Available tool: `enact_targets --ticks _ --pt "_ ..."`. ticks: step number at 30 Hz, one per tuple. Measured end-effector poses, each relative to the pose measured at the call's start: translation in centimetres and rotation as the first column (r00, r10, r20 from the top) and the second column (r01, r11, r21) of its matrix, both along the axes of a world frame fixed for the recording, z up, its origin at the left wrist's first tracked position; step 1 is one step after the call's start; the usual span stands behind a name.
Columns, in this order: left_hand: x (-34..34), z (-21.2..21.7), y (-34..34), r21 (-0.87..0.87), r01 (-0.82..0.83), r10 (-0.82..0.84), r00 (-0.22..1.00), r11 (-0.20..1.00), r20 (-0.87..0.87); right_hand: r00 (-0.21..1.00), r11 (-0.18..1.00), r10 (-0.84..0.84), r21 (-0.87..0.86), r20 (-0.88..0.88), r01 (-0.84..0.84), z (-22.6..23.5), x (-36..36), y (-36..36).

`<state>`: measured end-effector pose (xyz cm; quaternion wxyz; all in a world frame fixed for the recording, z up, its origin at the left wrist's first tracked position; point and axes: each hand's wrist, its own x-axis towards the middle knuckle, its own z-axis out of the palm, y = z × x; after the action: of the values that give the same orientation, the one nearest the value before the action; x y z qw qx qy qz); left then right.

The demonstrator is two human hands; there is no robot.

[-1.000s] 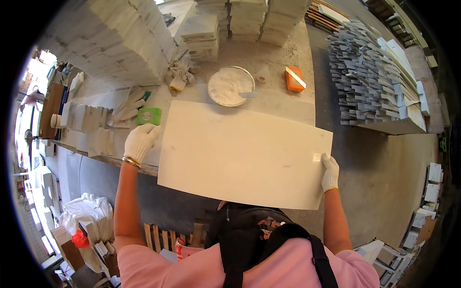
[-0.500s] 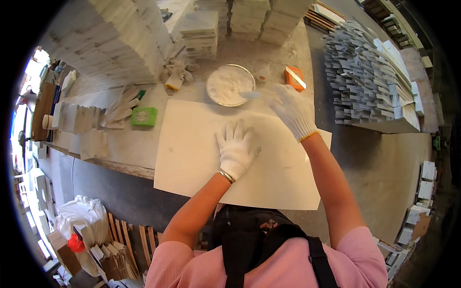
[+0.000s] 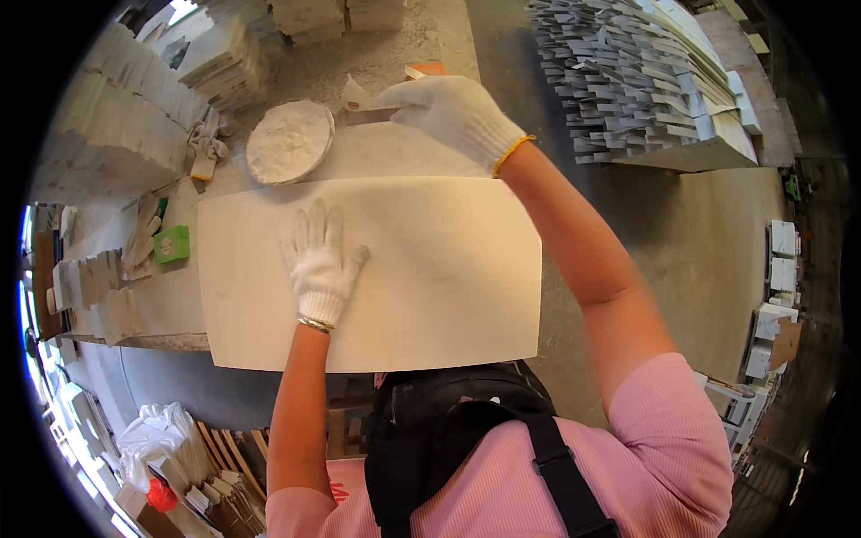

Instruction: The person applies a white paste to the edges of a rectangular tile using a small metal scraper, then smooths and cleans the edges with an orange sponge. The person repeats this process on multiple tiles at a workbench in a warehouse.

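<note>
A large pale, smooth sheet (image 3: 430, 278) lies flat before me on the worktable. My left hand (image 3: 321, 260), in a white knitted glove, rests on it with fingers spread and holds nothing. Above the sheet's far right part is my right hand (image 3: 453, 117), also gloved, its fingers closed round a flat scraper (image 3: 369, 117); the blade points left and its handle is hidden in the glove. Left of the scraper stands a round bowl (image 3: 331, 152) heaped with white powdery or pasty stuff (image 3: 287, 139). A small whitish bottle (image 3: 354, 92) is just beyond the blade.
An orange box (image 3: 425, 69) sits behind my right hand. To the left are a green box (image 3: 171, 244), loose gloves (image 3: 206, 148) and tall stacks of pale slabs (image 3: 117, 117). Piled grey strips (image 3: 619, 81) stand across the floor at the right.
My view has turned, shifting the table leftward in the picture. The scraper has moved from over the bowl's right rim to clear of it. My left hand still lies flat on the sheet.
</note>
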<state>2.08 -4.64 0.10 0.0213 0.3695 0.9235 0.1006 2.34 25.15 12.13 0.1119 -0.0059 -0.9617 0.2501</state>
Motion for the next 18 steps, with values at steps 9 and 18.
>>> enact_targets --ticks 9,18 --pt "3.4 -2.2 5.8 -0.092 -0.464 0.430 0.867 0.881 -0.252 0.865 0.758 -0.131 -0.513 0.485 0.402 0.1 17.3 16.0" --pt "6.8 -0.8 12.2 -0.068 -0.473 0.442 0.860 0.879 -0.255 0.852 0.797 0.041 -0.531 0.522 0.288 -2.8 18.6 18.5"
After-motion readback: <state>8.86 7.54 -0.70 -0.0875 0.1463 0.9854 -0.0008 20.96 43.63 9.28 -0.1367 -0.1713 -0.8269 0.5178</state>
